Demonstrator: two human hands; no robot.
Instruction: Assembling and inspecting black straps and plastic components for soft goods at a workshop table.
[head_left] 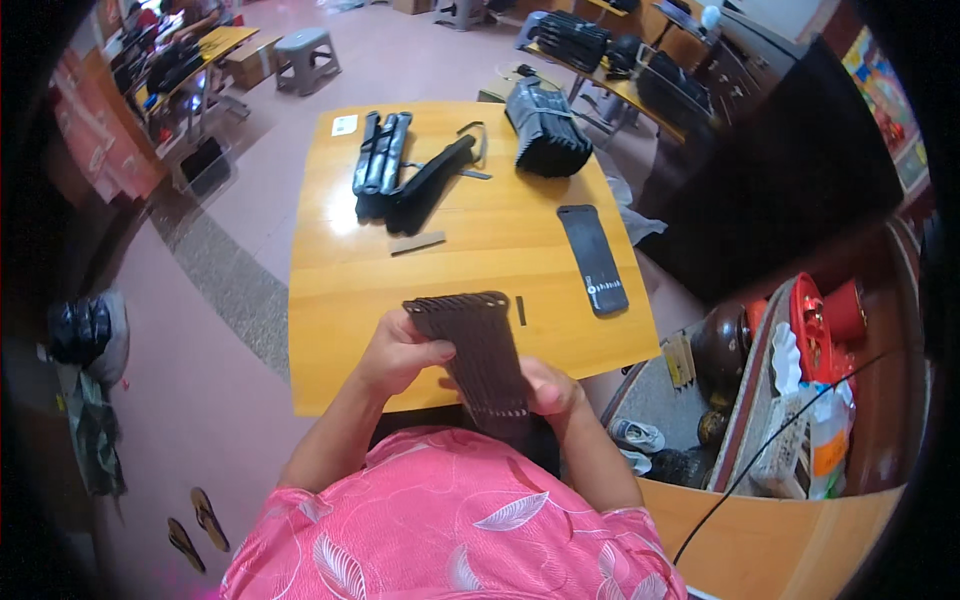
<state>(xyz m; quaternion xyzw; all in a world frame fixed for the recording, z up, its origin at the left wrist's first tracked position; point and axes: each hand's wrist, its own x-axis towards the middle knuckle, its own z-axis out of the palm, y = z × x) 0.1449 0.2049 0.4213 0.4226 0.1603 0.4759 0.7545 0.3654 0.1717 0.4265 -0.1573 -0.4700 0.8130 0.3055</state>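
Note:
In front of my chest, above the near edge of the table, I hold a stack of dark flat pieces (470, 350) with layered edges and small holes at its top corners. My left hand (402, 350) grips its left side, thumb laid across the front face. At the lower right side, my right hand (548, 388) is closed on the same stack; some of its fingers are hidden behind it. Just beyond lies a short dark strip (521, 311). A single black flat piece (592, 258) with white print rests at the table's right side.
On the yellow wooden table (340, 340) lie a grey-brown strip (417, 243), silvery-black bundles (382, 155), a long black padded piece (435, 185) and a tied black bundle (548, 130). A shelf with shoes (637, 435) and red items stands right. A grey stool (306, 60) stands beyond.

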